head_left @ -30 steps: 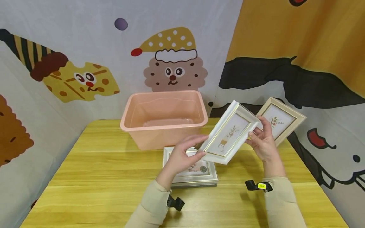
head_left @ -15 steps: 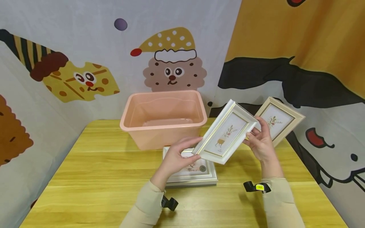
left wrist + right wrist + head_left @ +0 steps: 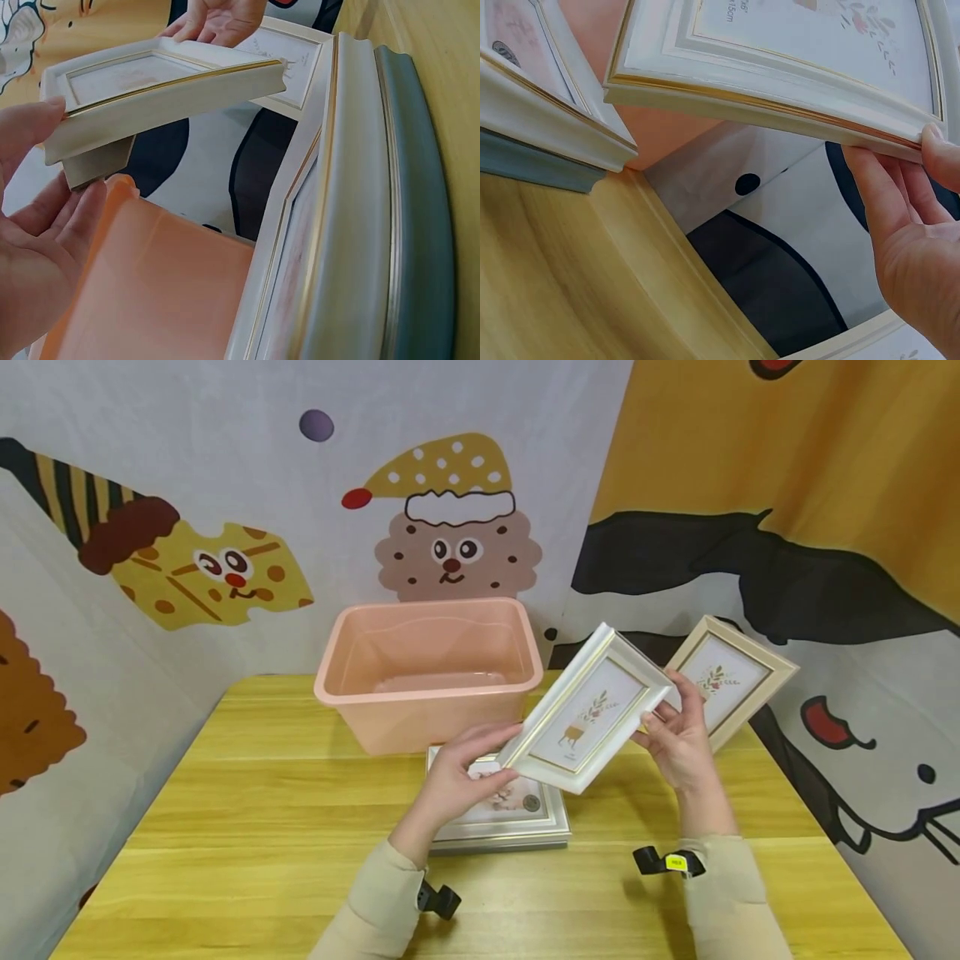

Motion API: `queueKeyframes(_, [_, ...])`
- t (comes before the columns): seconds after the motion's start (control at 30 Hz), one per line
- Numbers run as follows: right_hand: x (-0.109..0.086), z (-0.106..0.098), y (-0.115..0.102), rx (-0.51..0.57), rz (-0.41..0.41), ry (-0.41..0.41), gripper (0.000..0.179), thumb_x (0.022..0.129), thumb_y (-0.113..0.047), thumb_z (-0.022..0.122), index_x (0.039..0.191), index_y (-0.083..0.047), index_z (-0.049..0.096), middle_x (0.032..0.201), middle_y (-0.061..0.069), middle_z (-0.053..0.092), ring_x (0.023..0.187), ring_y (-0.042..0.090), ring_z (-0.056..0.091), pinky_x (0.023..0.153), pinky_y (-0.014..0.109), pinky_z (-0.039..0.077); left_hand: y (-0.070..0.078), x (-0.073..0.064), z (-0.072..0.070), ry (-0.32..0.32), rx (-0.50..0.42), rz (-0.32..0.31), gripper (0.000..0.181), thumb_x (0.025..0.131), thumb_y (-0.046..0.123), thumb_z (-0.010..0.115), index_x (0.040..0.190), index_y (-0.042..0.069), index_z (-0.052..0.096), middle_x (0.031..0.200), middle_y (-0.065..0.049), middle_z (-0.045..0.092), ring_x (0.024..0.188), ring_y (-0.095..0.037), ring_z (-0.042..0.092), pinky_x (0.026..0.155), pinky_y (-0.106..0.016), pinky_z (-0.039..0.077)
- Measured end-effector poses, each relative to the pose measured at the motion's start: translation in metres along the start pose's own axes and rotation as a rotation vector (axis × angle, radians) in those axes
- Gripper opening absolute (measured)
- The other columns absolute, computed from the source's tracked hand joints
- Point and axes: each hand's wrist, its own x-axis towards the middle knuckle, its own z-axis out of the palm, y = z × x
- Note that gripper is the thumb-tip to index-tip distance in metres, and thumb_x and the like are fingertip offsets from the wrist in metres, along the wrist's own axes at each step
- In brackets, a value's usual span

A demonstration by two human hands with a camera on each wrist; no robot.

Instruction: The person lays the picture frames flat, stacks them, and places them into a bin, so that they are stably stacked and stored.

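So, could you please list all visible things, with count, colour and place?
Table: 1, yellow, lower head view
Box: 1, pink, at the table's back
Lower stacked frame: 1, blue-grey, on table before box
Top stacked frame: 1, white, above it
Held frame: 1, white and gold, raised off table
Other frame: 1, beige, right of held frame, partly hidden
Cartoon backdrop: count unclear, multicoloured, behind table
Wrist cameras: 2, black, one per wrist
Sleeves: 2, beige, one per arm
Left hand: 1, bare, pinching held frame's left end
Right hand: 1, bare, pinching its right edge
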Motion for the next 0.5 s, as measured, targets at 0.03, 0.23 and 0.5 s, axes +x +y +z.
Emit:
queueKeyframes(0.03, [-0.001, 0.001, 0.000, -0.002, 0.001, 0.013, 0.066, 0.094, 0.024, 0.037, 0.144, -0.018, 0.040, 0.123, 0.012, 0.065, 0.107, 0.024, 0.066, 0.080, 0.039, 0.059, -0.001, -0.001, 0.000, 0.008, -0.018, 0.003, 0.051, 0.082, 0.004, 0.080, 0.130, 0.006, 0.065, 0.134, -0.011, 0.061, 0.121, -0.025, 0.057, 0.098, -0.042, 0.051])
queueKeyframes(0.23, [-0.008, 0.008, 0.004, -0.027, 0.005, 0.072, 0.068, 0.093, 0.026, 0.036, 0.143, -0.019, 0.042, 0.123, 0.010, 0.064, 0.106, 0.022, 0.065, 0.079, 0.037, 0.060, -0.003, -0.006, 0.001, 0.048, -0.121, 0.018, 0.043, 0.083, -0.005, 0.076, 0.124, -0.003, 0.066, 0.130, -0.018, 0.062, 0.119, -0.029, 0.058, 0.100, -0.038, 0.049])
queueKeyframes(0.5, [-0.018, 0.011, 0.007, -0.031, -0.019, 0.073, 0.067, 0.094, 0.023, 0.040, 0.145, -0.020, 0.040, 0.126, 0.011, 0.062, 0.109, 0.023, 0.064, 0.080, 0.038, 0.060, -0.006, -0.012, 0.003, 0.068, -0.146, -0.001, 0.043, 0.083, -0.006, 0.075, 0.125, -0.002, 0.066, 0.130, -0.014, 0.062, 0.120, -0.027, 0.057, 0.099, -0.039, 0.050])
